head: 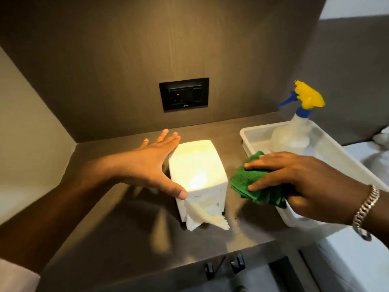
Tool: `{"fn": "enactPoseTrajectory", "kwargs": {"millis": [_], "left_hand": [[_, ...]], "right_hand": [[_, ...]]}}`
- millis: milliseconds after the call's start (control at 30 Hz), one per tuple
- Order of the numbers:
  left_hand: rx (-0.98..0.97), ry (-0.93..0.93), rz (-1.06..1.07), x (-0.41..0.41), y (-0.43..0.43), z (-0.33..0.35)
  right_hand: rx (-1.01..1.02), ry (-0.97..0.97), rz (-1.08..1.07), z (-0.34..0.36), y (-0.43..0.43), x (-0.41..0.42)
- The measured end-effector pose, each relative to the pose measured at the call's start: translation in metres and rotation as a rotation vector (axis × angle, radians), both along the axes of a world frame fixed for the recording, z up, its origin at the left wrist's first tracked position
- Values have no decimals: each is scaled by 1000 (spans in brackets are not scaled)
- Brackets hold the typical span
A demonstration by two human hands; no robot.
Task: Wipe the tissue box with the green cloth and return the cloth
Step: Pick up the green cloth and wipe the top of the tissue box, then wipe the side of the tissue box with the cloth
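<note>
Box (197,165) on worktop (130,228) | left hand (151,163) flat, fingers apart, against its side | right hand (294,178) squeezes cloth (248,180) just beside it | wiping looks unfinished, cloth return left

The tissue box (199,171) stands on the desk (130,224), between the two hands' fingers: left fingers (166,138) along its left side, right fingers (263,163) on the cloth (248,180) just right of it. Behind those right fingers, a tray (259,133) holds a spray bottle (294,131).
</note>
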State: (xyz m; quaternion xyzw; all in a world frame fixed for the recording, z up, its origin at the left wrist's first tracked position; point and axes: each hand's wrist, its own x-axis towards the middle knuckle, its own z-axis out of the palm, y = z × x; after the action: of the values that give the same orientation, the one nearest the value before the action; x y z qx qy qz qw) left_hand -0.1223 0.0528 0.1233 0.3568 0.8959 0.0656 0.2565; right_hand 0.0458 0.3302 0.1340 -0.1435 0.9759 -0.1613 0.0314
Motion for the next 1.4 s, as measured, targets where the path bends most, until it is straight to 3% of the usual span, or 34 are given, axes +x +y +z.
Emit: {"fn": "enactPoseTrajectory", "kwargs": {"millis": [67, 133, 267, 367, 567, 633, 700, 800, 867, 1033, 1200, 1400], "left_hand": [[-71, 30, -31, 1, 7, 6], [-122, 85, -72, 5, 20, 8], [-146, 145, -118, 15, 52, 10], [-180, 136, -156, 13, 58, 19], [-292, -19, -214, 17, 51, 30], [-207, -135, -112, 22, 52, 31], [-49, -126, -1, 28, 53, 22], [115, 167, 58, 41, 58, -3], [181, 300, 69, 45, 58, -15], [195, 366, 60, 44, 56, -23], [165, 380, 46, 47, 58, -22], [227, 336, 90, 48, 60, -19]], "right_hand": [[-15, -24, -100, -15, 9, 6], [-163, 22, -193, -30, 10, 10], [-703, 182, -385, -49, 3, 7], [-1082, 165, -462, -63, -10, -1], [-1548, 33, -433, -107, -36, -8], [-1557, -25, -450, -120, -40, -11], [-1530, -94, -429, -128, -44, -16], [-1542, -118, -367, -131, -50, -25], [-1446, -33, -415, -128, -56, -29], [-1385, 139, -416, -131, -77, -13], [-1423, 128, -465, -109, -53, -42], [-1171, 299, -283, -106, -75, -9]]}}
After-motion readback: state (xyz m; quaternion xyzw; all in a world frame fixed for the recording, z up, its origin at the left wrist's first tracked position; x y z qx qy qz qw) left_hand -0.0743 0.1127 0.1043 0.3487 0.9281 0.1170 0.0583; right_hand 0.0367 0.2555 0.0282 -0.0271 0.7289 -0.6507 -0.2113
